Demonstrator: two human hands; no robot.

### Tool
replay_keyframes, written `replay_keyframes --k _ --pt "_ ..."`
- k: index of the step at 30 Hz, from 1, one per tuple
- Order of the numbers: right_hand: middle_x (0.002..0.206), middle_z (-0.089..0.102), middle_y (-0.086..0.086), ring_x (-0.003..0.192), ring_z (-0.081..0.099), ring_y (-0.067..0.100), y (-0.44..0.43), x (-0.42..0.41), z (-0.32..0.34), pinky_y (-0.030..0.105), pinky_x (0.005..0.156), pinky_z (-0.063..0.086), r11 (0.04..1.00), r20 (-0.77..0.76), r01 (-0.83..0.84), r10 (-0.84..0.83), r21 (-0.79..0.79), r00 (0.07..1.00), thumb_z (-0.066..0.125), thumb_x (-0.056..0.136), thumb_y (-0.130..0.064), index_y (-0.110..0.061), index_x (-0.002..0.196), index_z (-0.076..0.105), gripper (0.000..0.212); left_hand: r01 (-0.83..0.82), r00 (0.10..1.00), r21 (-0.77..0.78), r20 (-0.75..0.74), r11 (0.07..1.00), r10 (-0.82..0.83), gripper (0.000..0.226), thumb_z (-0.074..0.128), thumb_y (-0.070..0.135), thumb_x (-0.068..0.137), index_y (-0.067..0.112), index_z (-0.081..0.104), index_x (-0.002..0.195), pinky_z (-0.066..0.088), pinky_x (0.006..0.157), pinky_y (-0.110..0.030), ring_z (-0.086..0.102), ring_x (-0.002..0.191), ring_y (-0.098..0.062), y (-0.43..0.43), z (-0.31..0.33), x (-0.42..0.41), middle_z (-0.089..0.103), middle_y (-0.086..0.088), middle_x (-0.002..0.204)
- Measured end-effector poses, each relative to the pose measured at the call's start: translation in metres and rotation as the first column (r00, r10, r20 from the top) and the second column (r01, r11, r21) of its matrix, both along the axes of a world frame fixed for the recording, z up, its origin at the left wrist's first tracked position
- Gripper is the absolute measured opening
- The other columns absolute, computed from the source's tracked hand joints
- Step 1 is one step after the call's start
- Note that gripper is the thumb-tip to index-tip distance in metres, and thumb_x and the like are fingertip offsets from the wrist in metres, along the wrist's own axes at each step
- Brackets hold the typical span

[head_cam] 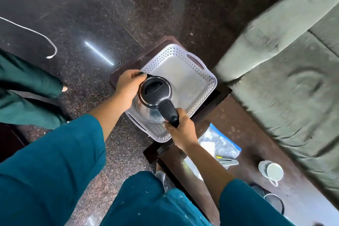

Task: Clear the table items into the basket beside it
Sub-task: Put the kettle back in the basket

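Observation:
A steel electric kettle (156, 91) with a black lid and black handle hangs over the near end of a white perforated plastic basket (185, 77). My left hand (128, 88) cups the kettle's left side by the spout. My right hand (180, 127) grips the black handle from below. The basket looks empty inside and rests on a small dark stool beside the dark wooden table (244, 123). On the table lie a clear plastic bag with a blue edge (222, 143), a white mug (271, 171) and a dark mug (274, 202).
A grey-green sofa (286, 71) runs along the table's far side at the right. Dark speckled stone floor (82, 24) lies to the left, with a white cord (45, 38) on it. Another person's green trouser leg (27, 88) stands at the left edge.

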State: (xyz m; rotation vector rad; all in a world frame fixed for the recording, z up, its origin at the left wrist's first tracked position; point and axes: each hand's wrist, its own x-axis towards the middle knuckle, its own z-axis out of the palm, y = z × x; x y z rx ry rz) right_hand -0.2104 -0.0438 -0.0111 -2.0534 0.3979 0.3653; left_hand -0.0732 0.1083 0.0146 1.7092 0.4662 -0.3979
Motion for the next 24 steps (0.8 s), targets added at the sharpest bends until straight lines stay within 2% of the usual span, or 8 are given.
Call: replay_keyframes --k 2,5,8,10,13,16,20,24 --pt "0.082 0.058 -0.002 0.074 0.056 0.018 -0.001 0.000 0.001 0.023 0.063 0.040 1.000 -0.005 -0.016 0.016 -0.024 1.000 0.070 0.077 -0.021 -0.020 0.105 0.046 0.036 0.027 0.998 0.203 0.049 0.979 -0.038 0.013 0.059 0.023 0.084 0.012 0.063 0.088 0.049 0.079 -0.037 0.060 0.086 -0.025 -0.012 0.001 -0.003 0.065 -0.007 0.086" --pt "0.098 0.057 0.006 0.091 0.051 0.024 -0.003 -0.003 0.003 0.029 0.073 0.041 0.994 -0.005 -0.059 0.059 -0.088 0.998 0.069 0.076 -0.035 -0.018 0.110 0.041 0.048 0.074 0.970 0.529 0.159 0.846 -0.184 0.037 0.052 0.029 0.087 0.007 0.053 0.117 0.043 0.097 -0.044 0.054 0.109 -0.031 -0.028 0.005 -0.009 0.057 -0.016 0.119" --pt "0.122 0.051 0.005 0.113 0.041 0.024 -0.014 -0.018 0.008 0.034 0.096 0.035 0.993 0.045 -0.002 0.008 -0.115 0.999 0.069 0.071 -0.046 -0.016 0.125 0.037 0.070 0.137 0.830 0.778 0.248 0.613 -0.500 0.039 0.058 0.032 0.082 0.014 0.052 0.116 0.029 0.106 -0.056 0.050 0.115 -0.031 -0.050 0.016 -0.020 0.057 -0.012 0.121" --pt "0.128 0.048 0.006 0.120 0.038 0.025 -0.026 -0.033 0.012 0.033 0.101 0.031 0.986 0.085 0.073 -0.061 -0.148 0.994 0.068 0.072 -0.047 -0.013 0.128 0.036 0.073 0.175 0.698 0.857 0.240 0.485 -0.675 0.038 0.062 0.031 0.078 0.016 0.053 0.112 0.021 0.108 -0.062 0.050 0.115 -0.029 -0.071 0.024 -0.033 0.059 -0.009 0.116" --pt "0.131 0.046 0.010 0.124 0.036 0.027 -0.051 -0.067 0.013 0.036 0.103 0.030 0.965 0.051 0.185 -0.179 -0.185 0.983 0.065 0.077 -0.047 -0.010 0.130 0.035 0.072 0.295 0.527 0.852 0.233 0.433 -0.817 0.037 0.064 0.025 0.077 0.011 0.054 0.110 0.019 0.108 -0.059 0.051 0.111 -0.032 -0.109 0.031 -0.063 0.058 -0.012 0.113" --pt "0.134 0.044 0.013 0.125 0.033 0.030 -0.078 -0.108 0.009 0.039 0.104 0.028 0.949 -0.054 0.224 -0.241 -0.222 0.969 0.057 0.083 -0.050 -0.007 0.130 0.034 0.068 0.446 0.375 0.793 0.255 0.415 -0.891 0.036 0.065 0.017 0.077 0.001 0.057 0.107 0.037 0.097 -0.048 0.054 0.103 -0.038 -0.144 0.028 -0.101 0.059 -0.020 0.111" --pt "0.137 0.042 0.016 0.127 0.034 0.032 -0.110 -0.169 0.002 0.039 0.107 0.022 0.926 -0.161 0.246 -0.300 -0.288 0.940 0.055 0.085 -0.046 -0.005 0.130 0.033 0.065 0.657 0.310 0.665 0.191 0.355 -0.931 0.036 0.065 0.012 0.079 0.000 0.055 0.111 0.039 0.094 -0.035 0.050 0.112 -0.031 -0.181 0.014 -0.160 0.050 -0.018 0.123" --pt "0.138 0.040 0.016 0.129 0.032 0.031 -0.136 -0.231 -0.005 0.039 0.108 0.021 0.884 -0.215 0.327 -0.410 -0.334 0.887 0.057 0.083 -0.045 -0.005 0.130 0.034 0.066 0.796 0.193 0.581 0.024 0.171 -0.981 0.040 0.063 0.015 0.081 0.007 0.051 0.118 0.040 0.096 -0.036 0.050 0.113 -0.026 -0.209 -0.005 -0.215 0.044 -0.012 0.128"
